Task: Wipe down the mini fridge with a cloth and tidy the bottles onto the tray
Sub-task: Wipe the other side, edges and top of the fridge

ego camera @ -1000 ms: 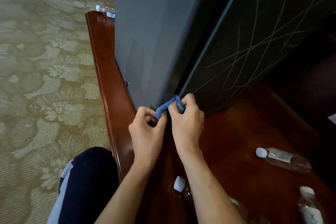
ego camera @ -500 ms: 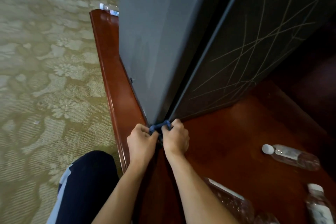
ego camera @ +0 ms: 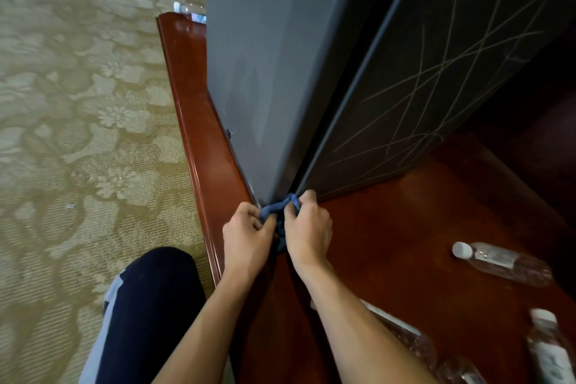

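Observation:
The grey mini fridge (ego camera: 268,72) stands on a red-brown wooden surface (ego camera: 405,227); its dark door has thin pale lines. A bunched blue cloth (ego camera: 277,207) sits against the fridge's bottom front corner. My left hand (ego camera: 247,235) and my right hand (ego camera: 307,227) both grip the cloth, fingers curled round it, side by side. Clear plastic bottles with white caps lie on the wood: one at the right (ego camera: 501,263), one at the lower right corner (ego camera: 550,349), one partly hidden under my right forearm (ego camera: 408,340).
Another bottle (ego camera: 190,11) lies behind the fridge at the far end of the wooden surface. Patterned beige carpet (ego camera: 78,134) spreads to the left. My dark-trousered knee (ego camera: 149,305) is at the bottom, beside the surface's raised edge. No tray is in view.
Both hands slid the cloth down the fridge's front corner edge to its base, then stayed there. The camera shifted slightly.

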`<state>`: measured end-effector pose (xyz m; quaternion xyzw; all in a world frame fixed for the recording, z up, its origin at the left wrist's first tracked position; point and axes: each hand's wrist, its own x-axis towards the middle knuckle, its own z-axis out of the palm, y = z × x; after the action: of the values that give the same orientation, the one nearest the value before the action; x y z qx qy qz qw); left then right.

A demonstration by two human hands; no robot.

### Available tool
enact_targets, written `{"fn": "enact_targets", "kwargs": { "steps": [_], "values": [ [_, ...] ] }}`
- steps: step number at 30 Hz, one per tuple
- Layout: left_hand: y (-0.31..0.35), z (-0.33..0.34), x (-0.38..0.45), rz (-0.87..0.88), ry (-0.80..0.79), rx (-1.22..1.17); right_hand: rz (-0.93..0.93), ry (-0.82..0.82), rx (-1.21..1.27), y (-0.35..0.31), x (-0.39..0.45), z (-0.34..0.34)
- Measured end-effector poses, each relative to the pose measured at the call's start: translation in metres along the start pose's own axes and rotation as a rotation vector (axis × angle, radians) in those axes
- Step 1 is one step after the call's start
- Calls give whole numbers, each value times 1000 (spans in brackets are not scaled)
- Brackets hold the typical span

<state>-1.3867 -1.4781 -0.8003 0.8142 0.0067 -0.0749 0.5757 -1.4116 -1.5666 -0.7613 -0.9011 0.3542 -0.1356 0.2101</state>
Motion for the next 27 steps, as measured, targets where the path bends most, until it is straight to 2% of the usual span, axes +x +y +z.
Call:
{"fn": "enact_targets", "kwargs": {
  "steps": [5,10,14,22,24,27],
  "values": [
    [-1,4,5,5,-7,18,-26,-17,-104,4,1,11],
    [-3,3,3,-39,20,59,166,-117,-18,4,-2,20],
    [0,1,-3,-77,-24,128,287,-198,49,3,8,13],
    [-5,-9,-16,-140,-33,173,150,-253,33,9,-4,8],
    [-6,-9,-19,-149,4,167,131,-234,85,8,-5,11],
    [-5,-8,-22,-156,33,112,204,-233,239,8,-1,15]
  ]
}}
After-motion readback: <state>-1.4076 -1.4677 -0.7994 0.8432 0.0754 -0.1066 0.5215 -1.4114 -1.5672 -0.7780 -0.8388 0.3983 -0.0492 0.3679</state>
